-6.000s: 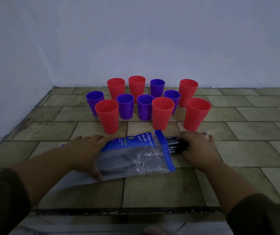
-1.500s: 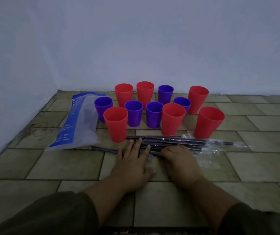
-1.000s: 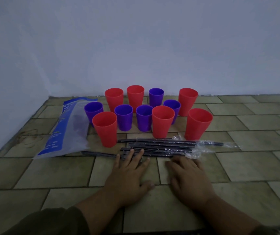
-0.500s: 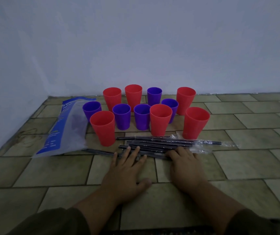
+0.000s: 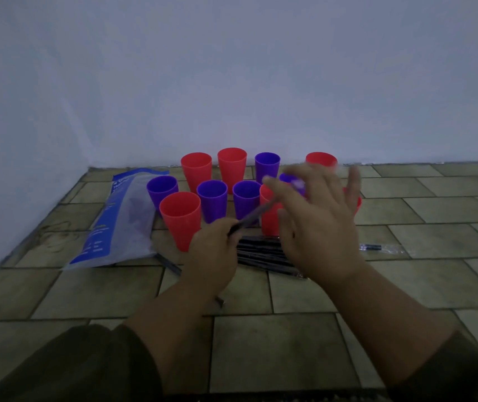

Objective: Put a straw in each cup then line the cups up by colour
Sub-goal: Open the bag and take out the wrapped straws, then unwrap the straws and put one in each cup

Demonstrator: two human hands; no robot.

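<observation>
Blue-and-clear plastic bag (image 5: 116, 224) lies at left on the tiled tabletop (image 5: 434, 285), beside the cups. Right hand (image 5: 316, 224), raised with fingers spread and blurred, screens the right-side cups. Red plastic cups (image 5: 180, 219) and purple plastic cups (image 5: 212, 200) stand upright, clustered near the wall. Left hand (image 5: 213, 256) grips one thin dark straw (image 5: 253, 217), tilted above the clear-wrapped bundle of dark straws (image 5: 261, 252) lying before the cups.
</observation>
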